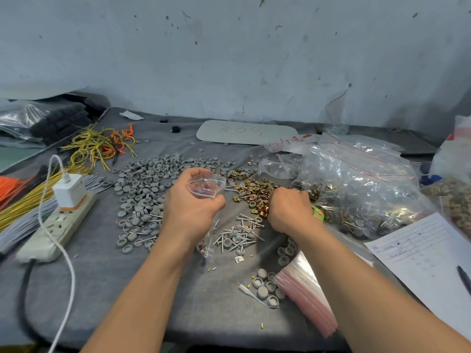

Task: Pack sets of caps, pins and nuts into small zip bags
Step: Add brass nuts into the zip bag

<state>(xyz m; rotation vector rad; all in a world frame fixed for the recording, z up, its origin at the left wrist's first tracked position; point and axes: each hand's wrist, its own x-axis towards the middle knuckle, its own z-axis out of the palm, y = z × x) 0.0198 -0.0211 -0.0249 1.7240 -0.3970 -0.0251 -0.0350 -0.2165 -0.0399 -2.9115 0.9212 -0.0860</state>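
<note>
Barely begun, I'd say: left hand [193, 208] holds an empty-looking zip bag [207, 187] open, right hand [290, 208] clutches nuts [254, 192], caps [142, 184] and pins [239, 233] not yet in.

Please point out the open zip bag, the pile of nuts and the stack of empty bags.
zip bag [206, 186], head view, its open mouth.
nuts [256, 191], head view, middle of the pile.
bag stack [305, 296], head view, middle of its top bag.

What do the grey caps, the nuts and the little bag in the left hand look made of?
Caps: matte grey, probably moulded plastic or rubber; no shine. Nuts: metal, brassy-gold plating that glints. Bag, held by the left hand: thin clear plastic film, see-through and crinkled, with a red zip line.
</note>
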